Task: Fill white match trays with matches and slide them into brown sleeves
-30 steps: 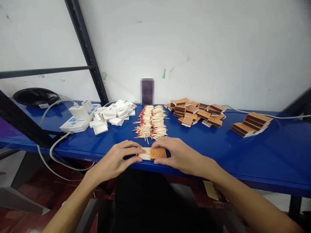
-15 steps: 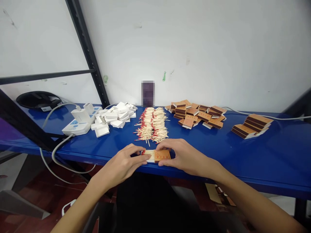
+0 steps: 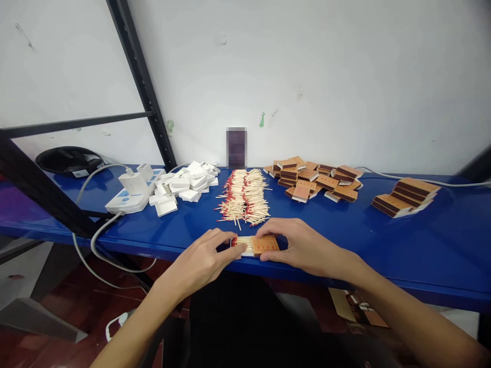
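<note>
A matchbox lies near the front edge of the blue shelf, partly open. Its white inner tray [image 3: 248, 252], filled with red-tipped matches [image 3: 243, 241], sticks out leftward from the orange sleeve [image 3: 265, 245]. My left hand [image 3: 209, 255] grips the tray's left end, thumb and fingers at the match heads. With thumb and fingers along its two long sides, my right hand [image 3: 297, 245] holds the sleeve. Just behind the hands spreads a pile of loose matches [image 3: 247, 197], heads mostly pointing left.
White empty trays [image 3: 187, 181] are heaped at back left, beside a power strip [image 3: 132, 199] with cables. Orange matchbox sleeves [image 3: 314, 179] lie piled at back right. Several matchboxes [image 3: 406, 197] are stacked farther right. A black metal post [image 3: 141, 82] rises at left.
The whole view has shifted, so everything appears slightly further right. Both hands keep their hold on the matchbox, with the tray still sticking out of the sleeve by about the same amount.
</note>
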Action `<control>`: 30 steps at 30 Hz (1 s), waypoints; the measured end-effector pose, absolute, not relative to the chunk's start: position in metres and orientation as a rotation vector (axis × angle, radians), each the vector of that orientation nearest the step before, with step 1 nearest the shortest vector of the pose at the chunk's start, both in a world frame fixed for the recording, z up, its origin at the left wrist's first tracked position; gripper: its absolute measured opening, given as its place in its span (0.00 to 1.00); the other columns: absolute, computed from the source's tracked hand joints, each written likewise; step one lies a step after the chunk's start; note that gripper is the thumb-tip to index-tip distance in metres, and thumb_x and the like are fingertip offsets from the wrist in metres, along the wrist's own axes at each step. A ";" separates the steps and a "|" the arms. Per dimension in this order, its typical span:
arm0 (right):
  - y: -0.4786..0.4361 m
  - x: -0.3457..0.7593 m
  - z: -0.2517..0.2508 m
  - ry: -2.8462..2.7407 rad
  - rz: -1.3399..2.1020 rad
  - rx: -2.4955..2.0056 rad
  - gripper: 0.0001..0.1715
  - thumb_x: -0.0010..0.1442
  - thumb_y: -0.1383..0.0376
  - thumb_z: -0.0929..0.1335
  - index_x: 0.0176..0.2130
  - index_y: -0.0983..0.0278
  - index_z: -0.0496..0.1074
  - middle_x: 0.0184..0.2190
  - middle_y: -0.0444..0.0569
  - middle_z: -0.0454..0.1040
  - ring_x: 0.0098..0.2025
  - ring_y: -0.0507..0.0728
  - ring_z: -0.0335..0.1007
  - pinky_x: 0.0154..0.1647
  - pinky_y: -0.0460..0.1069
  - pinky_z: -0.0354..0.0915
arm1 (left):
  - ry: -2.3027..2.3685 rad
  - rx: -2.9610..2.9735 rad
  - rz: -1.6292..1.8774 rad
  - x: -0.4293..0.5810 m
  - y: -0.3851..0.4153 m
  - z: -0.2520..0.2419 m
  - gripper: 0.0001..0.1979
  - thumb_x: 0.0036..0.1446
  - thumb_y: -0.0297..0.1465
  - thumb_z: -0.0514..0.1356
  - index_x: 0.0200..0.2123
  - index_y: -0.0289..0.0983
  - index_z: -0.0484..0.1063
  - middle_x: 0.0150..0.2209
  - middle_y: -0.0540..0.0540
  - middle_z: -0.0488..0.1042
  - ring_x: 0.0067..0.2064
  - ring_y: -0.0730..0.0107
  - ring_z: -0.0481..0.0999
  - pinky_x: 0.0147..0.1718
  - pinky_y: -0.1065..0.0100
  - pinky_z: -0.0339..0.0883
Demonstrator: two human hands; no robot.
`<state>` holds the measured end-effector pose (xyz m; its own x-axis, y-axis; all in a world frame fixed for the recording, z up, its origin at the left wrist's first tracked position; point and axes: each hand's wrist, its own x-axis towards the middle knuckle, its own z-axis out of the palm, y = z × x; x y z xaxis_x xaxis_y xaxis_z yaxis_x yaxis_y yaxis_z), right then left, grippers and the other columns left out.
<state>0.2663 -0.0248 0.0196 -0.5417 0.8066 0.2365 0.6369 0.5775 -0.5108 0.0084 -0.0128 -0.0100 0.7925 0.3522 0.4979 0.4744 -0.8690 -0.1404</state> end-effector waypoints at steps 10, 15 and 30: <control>-0.030 0.259 0.011 -2.341 0.407 -1.099 0.13 0.58 0.61 0.73 0.43 0.61 0.74 0.41 0.46 0.78 0.42 0.55 0.73 0.43 0.49 0.66 | -0.660 -2.774 -0.686 0.013 -0.015 -0.013 0.15 0.66 0.23 0.52 0.50 0.39 0.73 0.47 0.39 0.73 0.44 0.63 0.74 0.42 0.61 0.74; -0.029 0.253 0.003 -2.320 0.399 -1.025 0.14 0.60 0.60 0.72 0.46 0.60 0.73 0.42 0.47 0.77 0.44 0.56 0.72 0.45 0.50 0.66 | -0.801 -2.948 -1.039 0.016 -0.014 -0.017 0.11 0.66 0.31 0.57 0.51 0.39 0.71 0.49 0.42 0.75 0.47 0.65 0.76 0.46 0.64 0.73; -0.031 0.234 0.016 -2.682 0.243 -0.904 0.13 0.68 0.65 0.63 0.51 0.61 0.71 0.46 0.54 0.69 0.48 0.59 0.67 0.48 0.55 0.67 | -1.216 -3.189 -1.243 0.012 -0.019 -0.005 0.29 0.56 0.34 0.67 0.59 0.42 0.62 0.53 0.45 0.75 0.44 0.67 0.80 0.47 0.64 0.77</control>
<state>0.2342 -0.0308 0.0163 -0.7568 0.6130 0.2267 0.5622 0.7875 -0.2525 0.0121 -0.0191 -0.0054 0.5687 0.7145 0.4075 0.3920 -0.6710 0.6293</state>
